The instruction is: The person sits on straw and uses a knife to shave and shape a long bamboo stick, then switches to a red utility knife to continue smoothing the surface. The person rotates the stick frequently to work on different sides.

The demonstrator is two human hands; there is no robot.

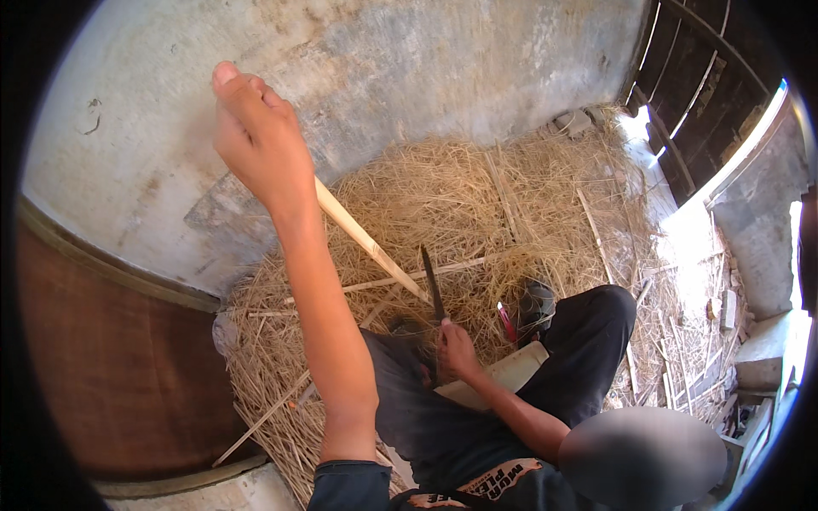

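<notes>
High on the left, in front of the wall, my left hand is closed around the upper part of a long pale bamboo or wooden strip. The hand and wrist hide the strip's upper end. It slants down to the right, toward the straw between my legs. Low in the middle, my right hand grips a dark-bladed knife, its blade pointing up and away. Close to the strip's lower end, the blade crosses beside it; whether they touch I cannot tell. A slim red tool lies near my dark shoe.
Straw and shavings are heaped along the stained wall. Several loose sticks lie on them, one crossing just beyond the knife. A brown panel stands at left. Slatted boards and bright light are at right.
</notes>
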